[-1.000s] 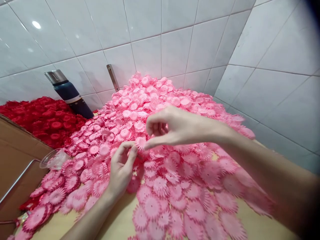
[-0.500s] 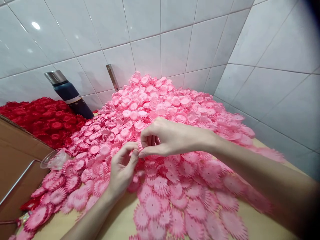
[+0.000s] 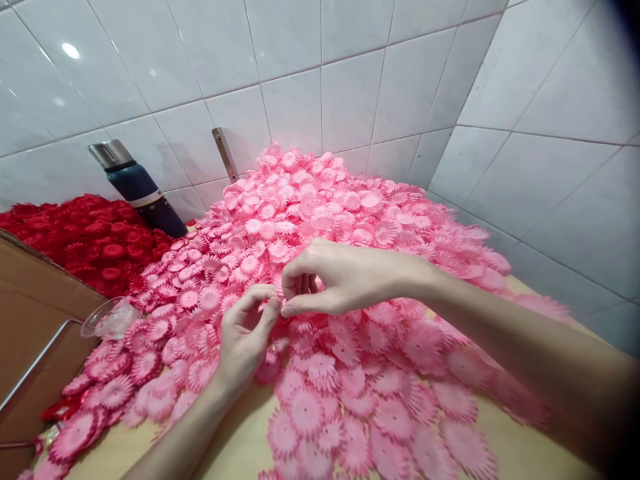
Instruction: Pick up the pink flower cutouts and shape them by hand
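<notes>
My left hand (image 3: 246,335) is closed in a pinch, its thumb and index finger together on a small pink fringed flower piece (image 3: 280,292). Just to its right, my right hand (image 3: 330,277) curls its fingers, with the thumb pointing at the same piece. The fingertips of both hands nearly meet, and most of the piece is hidden behind them. What the right fingertips grip is too small to make out. Below and around both hands spreads a large heap of pink fringed flower discs (image 3: 320,217), many with a small dark centre hole.
Dark red flower discs (image 3: 80,237) are piled at the left. A blue bottle (image 3: 143,190) with a metal cap leans there. A clear plastic cup (image 3: 111,320) lies by a cardboard box (image 3: 40,320). Tiled walls (image 3: 350,100) close off the back and right of the table (image 3: 235,433).
My right hand has shifted very slightly down and right, its thumb tip drawing a little away from the left fingertips. My left hand stays in place.
</notes>
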### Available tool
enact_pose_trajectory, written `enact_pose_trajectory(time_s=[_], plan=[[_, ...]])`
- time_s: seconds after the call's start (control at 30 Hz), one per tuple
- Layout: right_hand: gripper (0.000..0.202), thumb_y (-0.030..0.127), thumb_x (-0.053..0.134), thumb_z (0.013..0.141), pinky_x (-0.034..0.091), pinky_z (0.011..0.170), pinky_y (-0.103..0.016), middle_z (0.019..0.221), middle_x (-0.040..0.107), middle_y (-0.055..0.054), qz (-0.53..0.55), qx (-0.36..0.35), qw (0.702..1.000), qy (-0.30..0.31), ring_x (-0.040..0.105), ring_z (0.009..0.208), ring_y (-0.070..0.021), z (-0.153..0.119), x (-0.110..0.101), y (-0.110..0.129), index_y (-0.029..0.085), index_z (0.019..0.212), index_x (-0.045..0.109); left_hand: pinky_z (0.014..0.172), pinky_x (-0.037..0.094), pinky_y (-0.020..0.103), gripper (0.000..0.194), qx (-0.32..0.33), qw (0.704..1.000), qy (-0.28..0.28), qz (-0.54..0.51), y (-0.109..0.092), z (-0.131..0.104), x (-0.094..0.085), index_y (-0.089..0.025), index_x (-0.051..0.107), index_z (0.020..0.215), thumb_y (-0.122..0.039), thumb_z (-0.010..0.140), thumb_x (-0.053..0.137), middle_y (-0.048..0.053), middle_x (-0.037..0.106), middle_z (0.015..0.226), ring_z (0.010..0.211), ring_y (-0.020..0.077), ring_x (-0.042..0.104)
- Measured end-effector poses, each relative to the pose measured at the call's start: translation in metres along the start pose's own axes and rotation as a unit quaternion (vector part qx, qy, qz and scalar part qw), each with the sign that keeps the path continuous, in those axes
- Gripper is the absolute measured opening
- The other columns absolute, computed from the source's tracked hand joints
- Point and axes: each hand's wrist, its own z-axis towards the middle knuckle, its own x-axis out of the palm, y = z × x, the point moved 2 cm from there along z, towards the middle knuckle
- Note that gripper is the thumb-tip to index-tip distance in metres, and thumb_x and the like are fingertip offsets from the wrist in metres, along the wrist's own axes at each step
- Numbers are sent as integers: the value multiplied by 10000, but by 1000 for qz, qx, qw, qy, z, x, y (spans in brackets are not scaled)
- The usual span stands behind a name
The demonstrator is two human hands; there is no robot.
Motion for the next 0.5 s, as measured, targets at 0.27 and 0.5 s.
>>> enact_pose_trajectory(time_s=[0.27,0.5], plan=[[199,281,557,877,470,594,-254,795,708,-34,21,5,1000,8,608,651,-112,-1,-3,0,129,861,685,753,468,222,155,-44,999,-13,-13,-1,-2,0,-184,660,862,-310,906,581,13,618,818,792,127,573],[153,222,577,845,470,595,-252,812,713,-39,13,2,1000,15,615,672,-120,-1,-2,0,124,882,689,731,482,225,138,-43,999,-22,-15,-3,-1,1,-176,668,841,-306,869,630,24,642,817,777,139,589]])
